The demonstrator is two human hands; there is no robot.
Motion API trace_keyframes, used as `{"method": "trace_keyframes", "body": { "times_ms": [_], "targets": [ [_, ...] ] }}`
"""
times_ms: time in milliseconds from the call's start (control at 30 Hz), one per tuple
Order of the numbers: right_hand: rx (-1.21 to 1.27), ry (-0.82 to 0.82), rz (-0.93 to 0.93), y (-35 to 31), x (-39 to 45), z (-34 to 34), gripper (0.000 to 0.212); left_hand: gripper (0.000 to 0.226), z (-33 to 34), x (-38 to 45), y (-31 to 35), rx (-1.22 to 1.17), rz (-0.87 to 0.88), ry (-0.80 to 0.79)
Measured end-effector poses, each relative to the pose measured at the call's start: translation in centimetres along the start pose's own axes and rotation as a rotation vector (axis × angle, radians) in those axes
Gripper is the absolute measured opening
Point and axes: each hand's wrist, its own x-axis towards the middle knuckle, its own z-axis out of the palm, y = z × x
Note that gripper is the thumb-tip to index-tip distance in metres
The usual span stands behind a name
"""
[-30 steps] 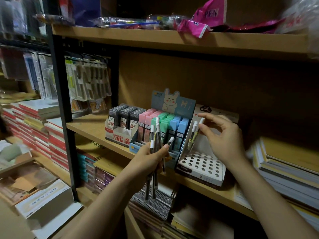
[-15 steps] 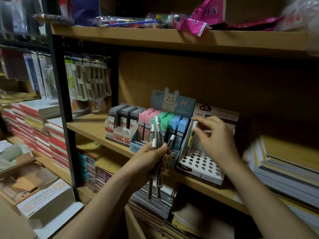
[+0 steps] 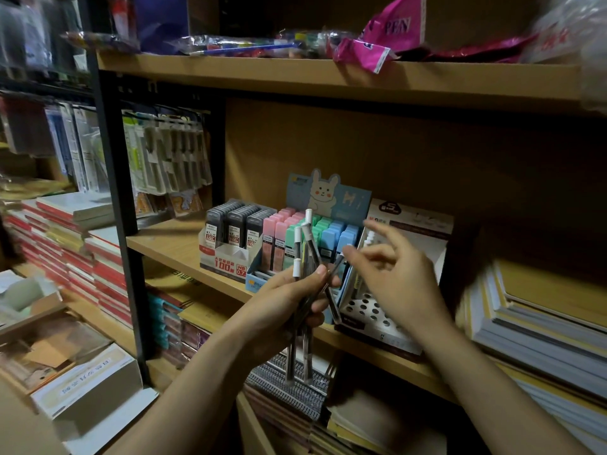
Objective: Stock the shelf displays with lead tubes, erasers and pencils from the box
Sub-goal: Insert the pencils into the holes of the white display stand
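My left hand (image 3: 289,300) grips a bunch of several mechanical pencils (image 3: 303,257) with white caps, held upright in front of the shelf. My right hand (image 3: 394,274), blurred by motion, hovers just right of the bunch with loosely spread fingers near one pencil's tip; it holds nothing I can make out. Behind it stands the white pencil display (image 3: 377,310) with rows of round holes, and one or two pencils stand at its back left. To its left are the pastel eraser display (image 3: 295,231) with a rabbit card and the dark lead tubes (image 3: 236,224) in their box.
The wooden shelf (image 3: 170,247) has a black metal upright (image 3: 115,192) at its left. Stacks of notebooks (image 3: 542,323) sit at the right and on lower shelves. Cardboard boxes (image 3: 82,382) lie at the lower left. Packets crowd the upper shelf (image 3: 328,77).
My right hand has left the pencil it was seating in the holed display and has swung back left to the bunch in my left hand. The left hand rose slightly.
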Motion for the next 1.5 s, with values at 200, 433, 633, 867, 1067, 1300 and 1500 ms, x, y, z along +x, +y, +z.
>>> {"method": "trace_keyframes", "body": {
  "times_ms": [200, 433, 633, 867, 1067, 1300, 1500],
  "targets": [
    [0.485, -0.043, 0.186, -0.8, 0.5, -0.1, 0.024, 0.029, -0.1, 0.2, 0.0, 0.007, 0.012, 0.129],
    [0.21, 0.11, -0.113, 0.6, 1.6, -2.8, 0.031, 0.028, -1.5, -0.2, -0.6, 0.213, -0.026, 0.387],
    [0.071, 0.101, -0.12, 2.2, 1.5, -2.1, 0.028, 0.025, -1.0, -0.1, -0.4, 0.115, -0.208, 0.346],
    [-0.021, 0.069, -0.155, 2.6, 1.7, -1.6, 0.032, 0.022, -1.0, 0.0, -0.7, 0.033, -0.232, 0.289],
    [-0.154, 0.051, -0.198, 2.5, 1.7, -1.0, 0.035, 0.02, -1.1, -0.3, -0.6, 0.08, -0.139, 0.169],
    [-0.302, 0.042, -0.197, 2.4, 1.7, -0.8, 0.04, 0.029, -1.6, -0.1, -1.1, 0.279, 0.006, 0.174],
    [-0.337, 0.065, -0.206, 2.4, 1.8, 0.1, 0.031, 0.027, -1.8, -0.1, -1.2, 0.28, 0.017, 0.172]
  ]
}}
